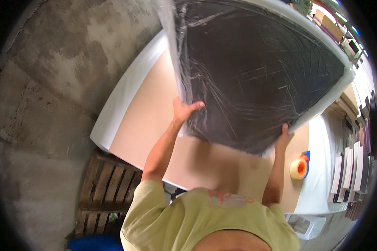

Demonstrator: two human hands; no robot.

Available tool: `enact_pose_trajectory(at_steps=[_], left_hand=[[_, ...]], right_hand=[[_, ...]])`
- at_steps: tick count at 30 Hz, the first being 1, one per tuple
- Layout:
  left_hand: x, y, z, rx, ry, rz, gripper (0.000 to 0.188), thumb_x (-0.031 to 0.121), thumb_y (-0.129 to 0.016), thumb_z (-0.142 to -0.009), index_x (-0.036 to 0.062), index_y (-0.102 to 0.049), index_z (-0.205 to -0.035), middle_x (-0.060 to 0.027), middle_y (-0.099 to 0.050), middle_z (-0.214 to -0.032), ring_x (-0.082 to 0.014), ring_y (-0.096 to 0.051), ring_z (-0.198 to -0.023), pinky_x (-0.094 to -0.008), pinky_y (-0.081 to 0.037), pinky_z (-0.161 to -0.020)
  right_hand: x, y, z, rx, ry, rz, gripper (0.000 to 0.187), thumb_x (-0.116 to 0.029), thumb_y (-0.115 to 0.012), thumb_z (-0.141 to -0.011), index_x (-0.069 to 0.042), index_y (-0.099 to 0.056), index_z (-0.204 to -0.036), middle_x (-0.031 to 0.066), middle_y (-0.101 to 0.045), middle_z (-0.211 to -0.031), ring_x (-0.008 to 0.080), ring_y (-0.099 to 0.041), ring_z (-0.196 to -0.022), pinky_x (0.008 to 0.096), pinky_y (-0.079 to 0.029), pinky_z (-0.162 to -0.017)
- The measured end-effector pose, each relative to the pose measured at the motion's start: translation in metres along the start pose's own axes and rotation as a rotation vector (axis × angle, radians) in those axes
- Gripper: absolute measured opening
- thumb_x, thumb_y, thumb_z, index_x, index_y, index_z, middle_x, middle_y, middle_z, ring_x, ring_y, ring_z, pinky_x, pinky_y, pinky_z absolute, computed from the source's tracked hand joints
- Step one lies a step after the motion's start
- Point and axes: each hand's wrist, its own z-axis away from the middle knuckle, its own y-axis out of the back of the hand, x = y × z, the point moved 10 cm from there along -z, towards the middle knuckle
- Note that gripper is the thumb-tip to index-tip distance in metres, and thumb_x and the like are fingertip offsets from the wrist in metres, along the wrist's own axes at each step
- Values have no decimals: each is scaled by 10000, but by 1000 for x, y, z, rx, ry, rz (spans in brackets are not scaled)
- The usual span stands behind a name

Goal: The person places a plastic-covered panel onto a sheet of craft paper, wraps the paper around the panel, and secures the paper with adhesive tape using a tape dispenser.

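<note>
A large dark panel (255,71) wrapped in clear plastic film, with pale padding along its edges, is held up in front of me, tilted over the table. At its near left edge my left hand (186,109) grips it, the thumb lying on the dark face. My right hand (284,137) holds the near right corner, thumb up on the face; the other fingers of both hands are hidden behind the panel. Beneath lies a work table topped with a brown sheet (142,113) over white material.
A tape roll in a blue dispenser (299,168) rests on the table's right side. A wooden pallet (107,192) and something blue (94,243) are on the floor at lower left. Stacked white and dark boards (349,171) stand at right, near a white plastic stool (308,226).
</note>
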Motion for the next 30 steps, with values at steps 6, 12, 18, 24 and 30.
enact_pose_trajectory(at_steps=[6,12,18,24,30], left_hand=[[-32,-2,5,-43,407,-256,576,379,-804,-641,-87,-637,-936,-147,-672,-834,-203,-647,-742,-310,-504,-695],[-133,8,23,-133,576,-425,709,531,-764,-618,-115,-639,-881,-188,-665,-794,-251,-654,-740,-336,-496,-676],[-137,7,26,-273,724,-726,914,754,-618,-601,-128,-639,-843,-245,-647,-790,-319,-651,-789,-396,-479,-720],[-114,25,-14,-322,511,-1203,786,711,-555,-698,-42,-640,-909,-232,-647,-874,-360,-628,-854,-442,-474,-745],[-74,270,-4,560,314,-1699,619,533,-609,-763,44,-536,-1136,-154,-495,-1231,-343,-469,-1136,-474,-393,-911]], right_hand=[[-20,-16,5,-65,-372,280,607,-385,-713,-768,102,-547,-1089,112,-593,-1019,176,-545,-893,289,-424,-828],[90,-16,44,-234,-757,421,648,-430,-737,-722,127,-589,-1021,165,-641,-945,218,-612,-860,331,-477,-786],[119,-16,54,-258,-916,378,687,-434,-746,-709,130,-570,-1060,181,-645,-982,242,-628,-880,333,-480,-811],[126,-19,46,-281,-870,468,744,-524,-717,-702,98,-577,-1085,149,-646,-1009,234,-603,-945,334,-426,-887],[115,-28,44,-329,-781,507,841,-552,-707,-696,104,-507,-1184,160,-570,-1177,243,-516,-1108,324,-345,-985]])
